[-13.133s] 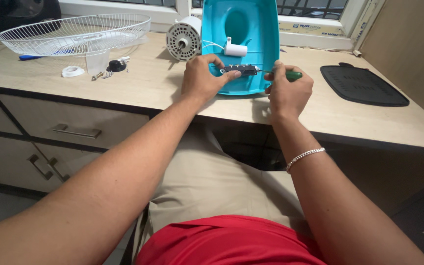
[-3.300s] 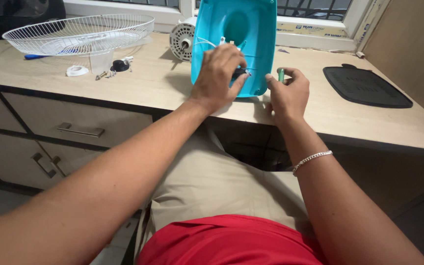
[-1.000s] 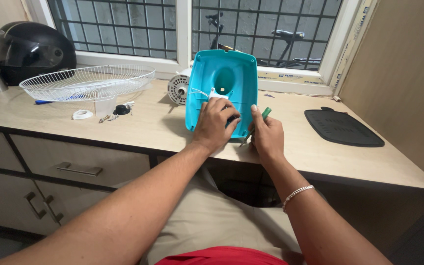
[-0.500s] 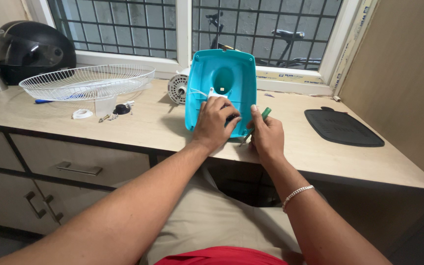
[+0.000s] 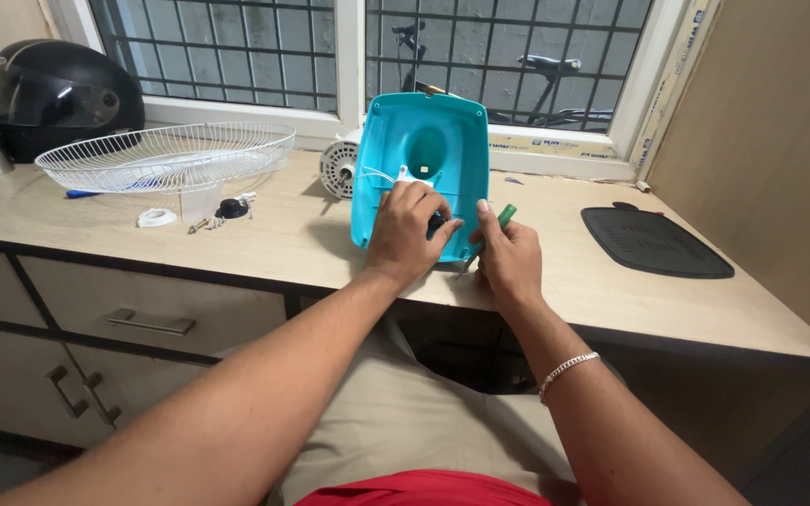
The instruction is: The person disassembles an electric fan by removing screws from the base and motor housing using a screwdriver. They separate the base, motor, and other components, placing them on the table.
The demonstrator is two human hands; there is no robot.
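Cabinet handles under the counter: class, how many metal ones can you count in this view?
3. One long handle lies across the upper drawer; two more sit side by side on the doors below. Others may be hidden behind the person's left arm.

Bench clutter around the work

White wire fan guard (image 5: 166,155) at ten o'clock, black helmet (image 5: 58,89) beyond; black ribbed mat (image 5: 656,242) at three.

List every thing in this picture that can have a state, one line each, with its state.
Teal fan base: tilted up, underside open.
Left hand: pressing inside the base.
Right hand: gripping a green screwdriver.
Fan grille: detached, lying on the counter.
Fan motor: bare, behind the base.
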